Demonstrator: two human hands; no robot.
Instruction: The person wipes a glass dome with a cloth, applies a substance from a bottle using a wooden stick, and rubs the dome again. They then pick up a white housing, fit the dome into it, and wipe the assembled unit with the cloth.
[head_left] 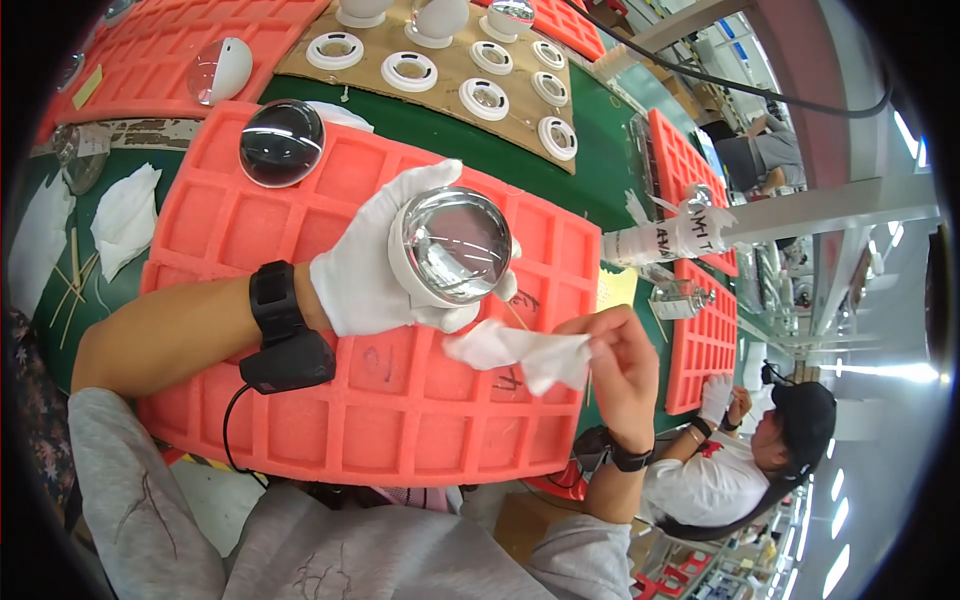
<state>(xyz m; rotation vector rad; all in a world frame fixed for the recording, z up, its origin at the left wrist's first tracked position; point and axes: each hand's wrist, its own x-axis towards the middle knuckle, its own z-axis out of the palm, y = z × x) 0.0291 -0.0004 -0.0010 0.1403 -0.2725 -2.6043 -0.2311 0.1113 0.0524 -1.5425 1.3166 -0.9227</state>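
In a white glove, my left hand grips a white round housing with a shiny clear dome, dome side up, above the red foam tray. My right hand is bare and pinches a crumpled white wipe between thumb and fingers. The wipe hangs just below the housing, apart from the dome. A thin wooden stick shows beside the wipe; whether my right hand holds it too, I cannot tell. A dark glossy dome rests at the tray's upper left.
Beyond the tray, cardboard carries several white rings and white ball-shaped units. Loose wipes and thin sticks lie at left. A glass bottle stands at right, near a wrapped post. A co-worker sits further right.
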